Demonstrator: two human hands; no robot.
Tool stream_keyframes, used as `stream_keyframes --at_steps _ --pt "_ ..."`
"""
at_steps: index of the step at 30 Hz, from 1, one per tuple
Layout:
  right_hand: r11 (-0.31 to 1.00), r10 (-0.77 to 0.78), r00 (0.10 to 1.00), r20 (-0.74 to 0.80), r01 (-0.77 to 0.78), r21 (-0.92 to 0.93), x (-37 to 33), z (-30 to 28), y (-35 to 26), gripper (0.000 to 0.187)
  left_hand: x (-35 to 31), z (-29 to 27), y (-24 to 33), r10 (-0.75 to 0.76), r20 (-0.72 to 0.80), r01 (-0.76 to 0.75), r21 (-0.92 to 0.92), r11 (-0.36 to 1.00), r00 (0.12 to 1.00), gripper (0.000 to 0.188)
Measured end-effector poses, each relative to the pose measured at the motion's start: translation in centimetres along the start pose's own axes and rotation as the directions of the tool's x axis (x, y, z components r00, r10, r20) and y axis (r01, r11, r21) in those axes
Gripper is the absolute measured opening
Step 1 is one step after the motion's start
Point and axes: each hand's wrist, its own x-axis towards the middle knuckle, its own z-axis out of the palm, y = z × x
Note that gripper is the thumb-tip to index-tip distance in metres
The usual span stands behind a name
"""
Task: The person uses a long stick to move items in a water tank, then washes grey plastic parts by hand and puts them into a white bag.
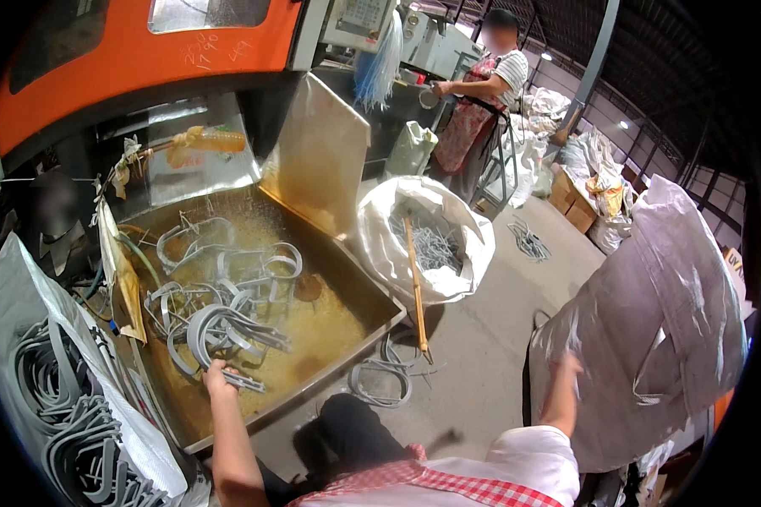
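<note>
1. The left hand (221, 378) is closed around a bundle of curved grey strips (198, 336) over the metal tray (338, 338).
2. Right of the tray, the right hand (568, 365) meets a large grey sack (634, 329); its grip cannot be told.

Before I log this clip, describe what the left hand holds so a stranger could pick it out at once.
Find the big metal tub in front of the orange machine. Over its near side, the left hand grips a bundle of curved grey strips. Unlike the loose, tangled strips beyond, these lie together in one shared arc.
</note>
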Motion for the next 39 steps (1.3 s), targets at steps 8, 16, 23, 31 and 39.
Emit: stream_keyframes --at_steps 8,16,23,31,39 --pt "0.152 0.958 0.279 -0.064 -0.305 0.94 5.2 -10.6 30.6 0.026 0.7 -1.9 0.9 -0.026 0.046 0.028 -0.043 0.999 0.999 0.014" --pt "-0.235 -0.096 0.958 0.269 -0.284 0.93 4.3 -8.5 14.2 0.036 0.7 -2.8 1.3 -0.052 -0.044 0.047 -0.105 0.993 0.998 0.016" --pt "0.229 0.697 0.695 -0.178 0.02 0.973 13.2 -12.6 17.1 0.04 1.8 -5.1 0.4 -0.089 -0.037 0.081 -0.174 0.981 0.995 0.012" --pt "-0.209 0.328 0.838 -0.437 0.515 0.831 8.0 -18.4 4.5 0.031 3.2 -6.7 3.1 -0.039 -0.051 0.025 -0.263 0.965 0.998 0.01" --pt "0.029 -0.411 0.889 -0.201 0.233 0.972 -9.5 -6.2 -17.5 0.019 -0.2 -4.8 0.9 -0.113 -0.056 0.105 -0.125 0.987 0.992 0.013"
